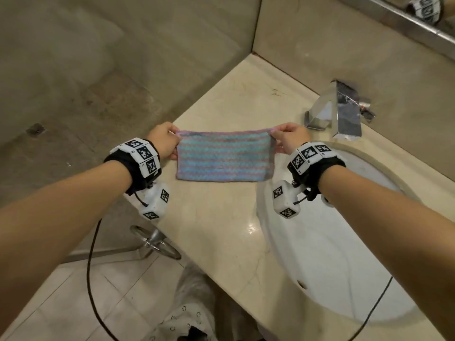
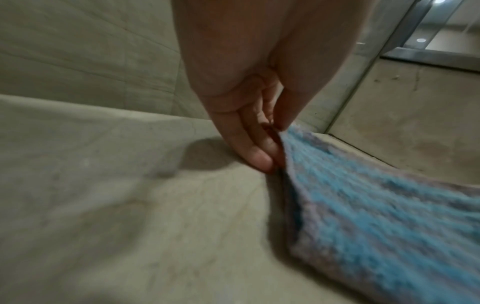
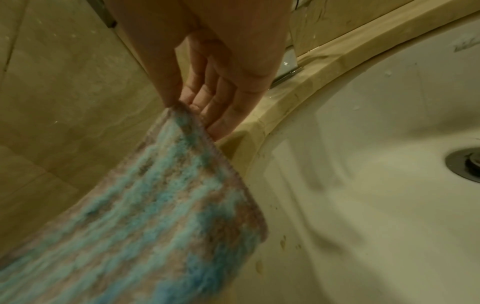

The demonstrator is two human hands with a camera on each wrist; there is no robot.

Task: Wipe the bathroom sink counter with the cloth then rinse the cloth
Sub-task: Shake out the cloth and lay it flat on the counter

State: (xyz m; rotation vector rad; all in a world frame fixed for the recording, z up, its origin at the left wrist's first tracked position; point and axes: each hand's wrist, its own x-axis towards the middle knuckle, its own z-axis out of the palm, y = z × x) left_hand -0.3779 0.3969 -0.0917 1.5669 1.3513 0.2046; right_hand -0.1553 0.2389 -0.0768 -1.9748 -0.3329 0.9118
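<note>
So the cloth [image 1: 225, 156], the blue and pink striped one, is stretched out flat between both hands just left of the sink [image 1: 327, 254], over the beige stone surface [image 1: 221, 230]. The left hand [image 1: 163, 140] pinches the cloth's far left corner between thumb and fingers, and in the left wrist view the fingertips [image 2: 259, 160] are down close to the surface with the cloth's edge tucked against them. The right hand [image 1: 290, 139] does the same on the far right corner, thumb on top and fingers [image 3: 223, 115] behind the fabric, right by the sink's rim. The near edge of the cloth looks like it hangs down toward the surface, but I can't tell whether it actually touches. The chrome faucet [image 1: 342, 114] sits behind the sink, just past the right hand. The sink's drain [image 3: 465, 164] shows in the right wrist view, and there are water drops on the basin wall near the cloth.
</note>
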